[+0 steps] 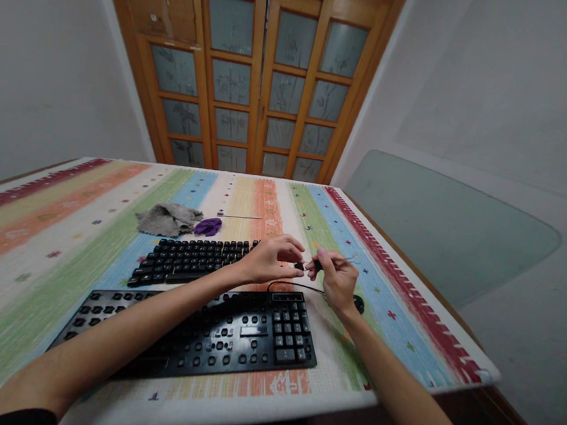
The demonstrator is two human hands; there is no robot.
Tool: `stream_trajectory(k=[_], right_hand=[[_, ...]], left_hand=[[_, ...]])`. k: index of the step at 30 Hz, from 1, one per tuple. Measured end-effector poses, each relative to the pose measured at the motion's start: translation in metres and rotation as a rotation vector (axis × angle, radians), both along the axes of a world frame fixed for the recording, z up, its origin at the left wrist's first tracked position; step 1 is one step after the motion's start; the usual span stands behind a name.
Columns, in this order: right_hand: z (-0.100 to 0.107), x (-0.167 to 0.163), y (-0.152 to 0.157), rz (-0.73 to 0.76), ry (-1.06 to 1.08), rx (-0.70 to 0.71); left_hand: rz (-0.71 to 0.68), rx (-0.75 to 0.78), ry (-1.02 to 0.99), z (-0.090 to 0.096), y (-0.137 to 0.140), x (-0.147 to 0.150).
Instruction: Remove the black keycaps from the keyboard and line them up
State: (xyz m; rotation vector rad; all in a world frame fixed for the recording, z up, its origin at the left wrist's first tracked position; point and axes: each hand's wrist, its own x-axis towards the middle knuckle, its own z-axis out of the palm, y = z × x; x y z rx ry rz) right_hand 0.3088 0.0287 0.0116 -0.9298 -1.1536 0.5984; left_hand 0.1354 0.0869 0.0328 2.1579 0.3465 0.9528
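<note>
Above the right end of the keyboard, my left hand (274, 259) pinches a small black keycap (299, 265) between thumb and fingers. Close beside it, my right hand (338, 280) is closed around a small dark-bodied tool (317, 264) with thin wire ends, which looks like a wire keycap puller. Its tip points toward the keycap; whether they touch I cannot tell. Under my left forearm lies a black keyboard (230, 340) with most keycaps off and its number pad keys still on. Behind it, loose black keycaps (185, 257) stand in rows, partly hidden by my left arm.
A grey cloth (168, 219) and a crumpled purple cloth (207, 226) lie behind the keycaps, near a thin rod (241, 217). The keyboard's black cable (297, 284) runs right to a dark object (359, 304) by my right wrist. A striped tablecloth (391, 341) covers the table.
</note>
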Motion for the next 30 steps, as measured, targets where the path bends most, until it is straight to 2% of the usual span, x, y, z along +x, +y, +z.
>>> stream_trajectory(k=[3, 6, 12, 18, 21, 26, 30], right_hand=[[-0.001, 0.001, 0.0, -0.034, -0.029, 0.006], [-0.004, 0.002, 0.001, -0.078, -0.076, 0.014], [-0.004, 0.005, 0.005, -0.196, -0.089, -0.008], [0.003, 0.009, 0.006, -0.286, 0.004, -0.071], [0.003, 0.012, 0.007, -0.31, 0.005, -0.071], [0.001, 0.014, 0.008, -0.318, -0.002, -0.053], [0.002, 0.013, 0.007, -0.323, -0.006, -0.052]], left_hand=[[0.069, 0.242, 0.101, 0.002, 0.003, -0.002], [0.063, 0.355, 0.135, -0.001, 0.008, -0.002], [0.068, 0.376, 0.058, -0.003, 0.018, 0.006], [0.193, 0.402, -0.048, -0.003, 0.038, 0.02], [0.255, 0.434, 0.074, -0.009, 0.055, 0.029], [0.34, 0.49, 0.405, -0.026, 0.075, 0.048], [0.362, 0.507, 0.517, -0.037, 0.08, 0.06]])
